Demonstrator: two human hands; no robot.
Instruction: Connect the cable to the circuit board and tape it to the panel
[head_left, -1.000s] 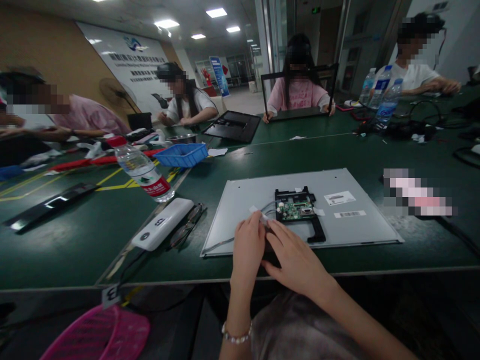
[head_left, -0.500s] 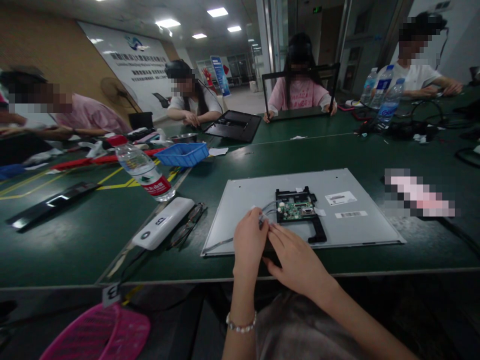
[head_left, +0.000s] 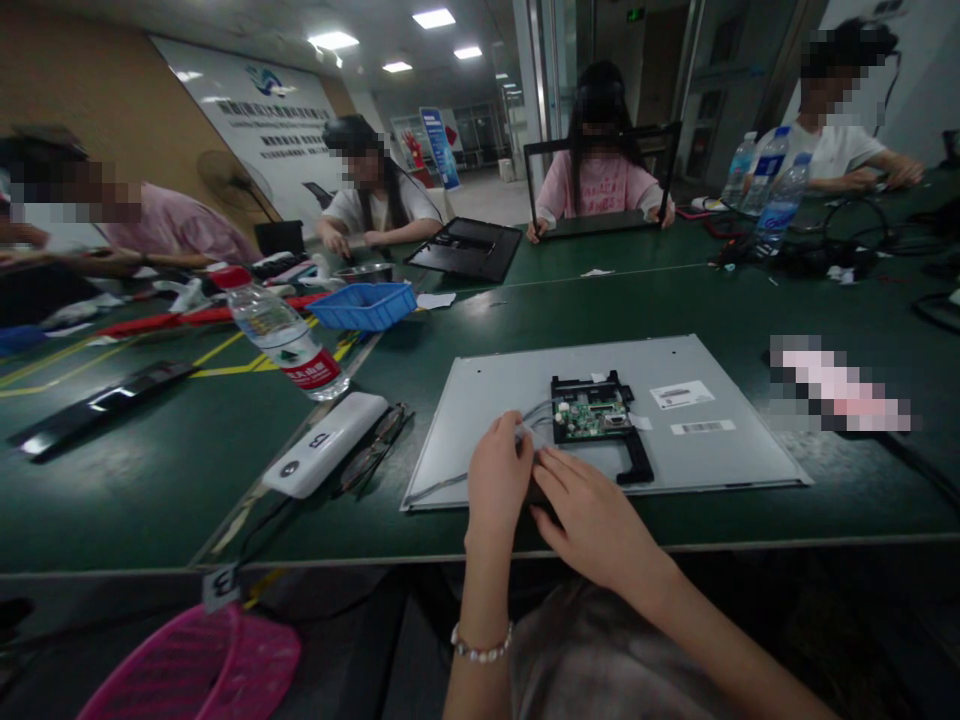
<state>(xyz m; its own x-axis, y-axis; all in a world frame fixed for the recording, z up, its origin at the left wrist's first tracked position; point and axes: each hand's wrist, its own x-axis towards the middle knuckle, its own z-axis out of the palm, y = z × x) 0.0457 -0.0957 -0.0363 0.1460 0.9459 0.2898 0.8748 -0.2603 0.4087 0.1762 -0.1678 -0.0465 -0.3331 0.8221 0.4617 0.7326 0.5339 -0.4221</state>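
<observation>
A flat grey display panel [head_left: 720, 455] lies on the table in front of me, with a black plastic bracket [head_left: 641, 462] on it. Inside the bracket sits a green circuit board [head_left: 592, 420]. Grey cable [head_left: 442, 487] runs from the board under my left hand [head_left: 499, 475] and out at the panel's left side. My left hand is closed in a pinch on the cable beside the board. Close against it, my right hand [head_left: 589, 505] has its fingers bent together, and what they hold is hidden. A small translucent piece [head_left: 538, 436], perhaps tape, shows between the hands.
Left of the panel are eyeglasses [head_left: 375, 450], a white power bank [head_left: 326, 445], a water bottle [head_left: 289, 340] and a blue tray [head_left: 365, 307]. A pink basket [head_left: 202, 665] stands below the table edge. Opposite, a person holds a black frame [head_left: 600, 140]. Other people sit around.
My hands stay at almost the same place, with slight finger shifts over the cable. The person at the back left has moved their hands apart.
</observation>
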